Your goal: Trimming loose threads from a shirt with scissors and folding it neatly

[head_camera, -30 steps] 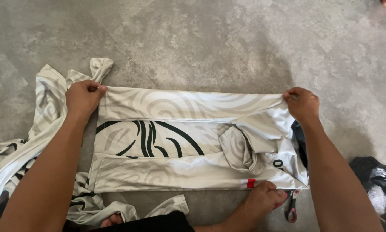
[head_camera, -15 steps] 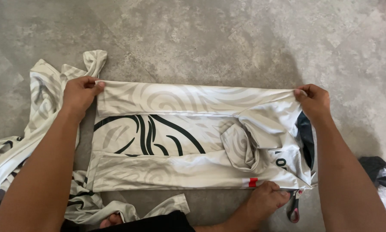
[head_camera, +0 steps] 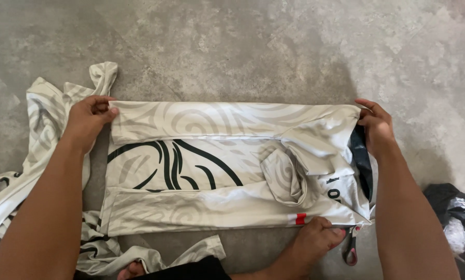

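Pinching the far corners of the white patterned shirt (head_camera: 201, 171), my left hand (head_camera: 87, 122) and right hand (head_camera: 376, 127) stretch its top fold flat on the grey concrete floor (head_camera: 253, 46). Both long edges look folded in; crosswise folding remains. More clothes (head_camera: 35, 135) lie left.
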